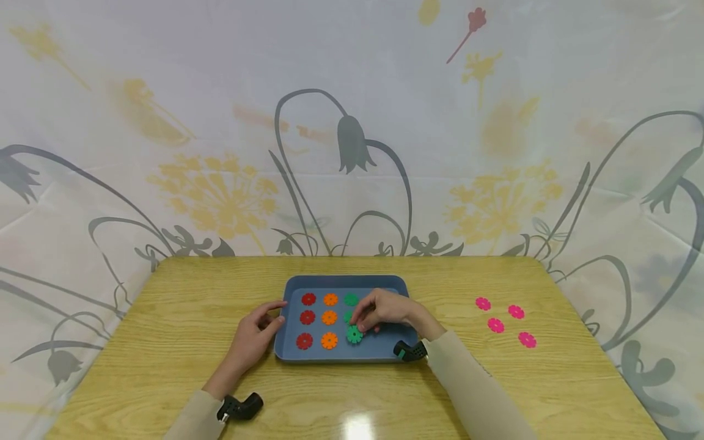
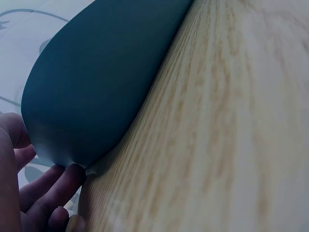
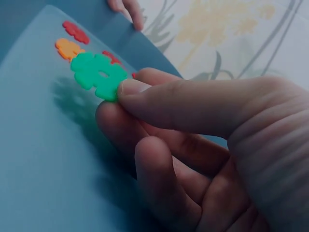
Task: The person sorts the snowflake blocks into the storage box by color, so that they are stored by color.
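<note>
Head view: right hand (image 1: 381, 308) pinches green plastic flower-shaped disc (image 1: 352, 338) edge-only, so may slip; relaxed left hand (image 1: 254, 336) touches blue rectangular tray (image 1: 319, 282).

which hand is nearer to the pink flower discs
Right. The right hand, pinching a green disc over the tray, is left of the pink flower discs; the left hand is farther off, at the tray's left end.
</note>
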A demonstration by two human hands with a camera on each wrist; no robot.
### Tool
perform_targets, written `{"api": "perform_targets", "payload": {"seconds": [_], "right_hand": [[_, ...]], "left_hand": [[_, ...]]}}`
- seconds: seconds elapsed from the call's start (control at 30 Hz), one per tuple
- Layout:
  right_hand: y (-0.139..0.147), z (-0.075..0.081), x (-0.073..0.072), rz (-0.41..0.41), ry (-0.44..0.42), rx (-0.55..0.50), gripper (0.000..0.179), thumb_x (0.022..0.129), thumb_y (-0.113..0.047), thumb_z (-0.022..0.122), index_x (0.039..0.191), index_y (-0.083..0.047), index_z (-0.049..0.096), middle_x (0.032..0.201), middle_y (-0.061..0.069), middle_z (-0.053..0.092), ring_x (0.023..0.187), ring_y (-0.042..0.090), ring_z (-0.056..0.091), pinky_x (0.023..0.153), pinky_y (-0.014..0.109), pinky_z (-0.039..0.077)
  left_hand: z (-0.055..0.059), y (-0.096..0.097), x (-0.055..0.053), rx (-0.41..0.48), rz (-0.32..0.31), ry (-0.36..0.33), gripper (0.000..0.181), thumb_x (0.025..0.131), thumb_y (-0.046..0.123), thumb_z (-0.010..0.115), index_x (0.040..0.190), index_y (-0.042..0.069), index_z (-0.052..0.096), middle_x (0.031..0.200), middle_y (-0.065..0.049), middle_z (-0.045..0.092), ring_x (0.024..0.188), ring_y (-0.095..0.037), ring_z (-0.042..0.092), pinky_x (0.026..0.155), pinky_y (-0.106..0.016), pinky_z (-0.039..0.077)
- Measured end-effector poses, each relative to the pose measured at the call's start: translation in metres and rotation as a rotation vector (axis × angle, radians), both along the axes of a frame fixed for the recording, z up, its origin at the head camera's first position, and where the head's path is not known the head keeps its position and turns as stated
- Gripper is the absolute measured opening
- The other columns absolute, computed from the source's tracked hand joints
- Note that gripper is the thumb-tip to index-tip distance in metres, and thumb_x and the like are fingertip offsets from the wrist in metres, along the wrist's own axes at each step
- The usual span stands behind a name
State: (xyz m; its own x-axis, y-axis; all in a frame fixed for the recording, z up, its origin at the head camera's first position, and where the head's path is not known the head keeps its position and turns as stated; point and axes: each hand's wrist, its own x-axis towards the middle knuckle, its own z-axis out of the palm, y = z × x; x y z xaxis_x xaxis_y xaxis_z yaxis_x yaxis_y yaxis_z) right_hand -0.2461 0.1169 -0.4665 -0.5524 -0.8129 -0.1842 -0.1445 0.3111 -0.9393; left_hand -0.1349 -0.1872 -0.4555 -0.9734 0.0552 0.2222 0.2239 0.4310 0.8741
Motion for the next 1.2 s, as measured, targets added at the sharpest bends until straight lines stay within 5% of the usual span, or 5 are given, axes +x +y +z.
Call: {"api": "perform_targets", "payload": {"seconds": [0.77, 1.2], "right_hand": [[-0.001, 0.002, 0.002, -0.027, 0.017, 0.023, 0.018, 0.078, -0.008, 0.075, 0.096, -0.004, 0.073, 0.082, 0.008, 0.07, 0.069, 0.019, 0.064, 0.055, 0.028, 0.048], [0.014, 0.025, 0.005, -0.059, 0.085, -0.066, 0.025, 0.081, -0.006, 0.072, 0.103, 0.006, 0.069, 0.094, 0.013, 0.069, 0.082, 0.028, 0.065, 0.07, 0.039, 0.052]], "left_hand": [[-0.001, 0.0, -0.003, -0.005, 0.004, 0.008, 0.03, 0.091, 0.007, 0.06, 0.12, 0.003, 0.061, 0.081, -0.016, 0.063, 0.067, -0.021, 0.056, 0.06, -0.025, 0.044], [0.001, 0.0, 0.0, 0.003, -0.022, 0.008, 0.031, 0.09, 0.006, 0.06, 0.121, 0.001, 0.06, 0.087, -0.018, 0.064, 0.074, -0.032, 0.058, 0.064, -0.025, 0.045]]}}
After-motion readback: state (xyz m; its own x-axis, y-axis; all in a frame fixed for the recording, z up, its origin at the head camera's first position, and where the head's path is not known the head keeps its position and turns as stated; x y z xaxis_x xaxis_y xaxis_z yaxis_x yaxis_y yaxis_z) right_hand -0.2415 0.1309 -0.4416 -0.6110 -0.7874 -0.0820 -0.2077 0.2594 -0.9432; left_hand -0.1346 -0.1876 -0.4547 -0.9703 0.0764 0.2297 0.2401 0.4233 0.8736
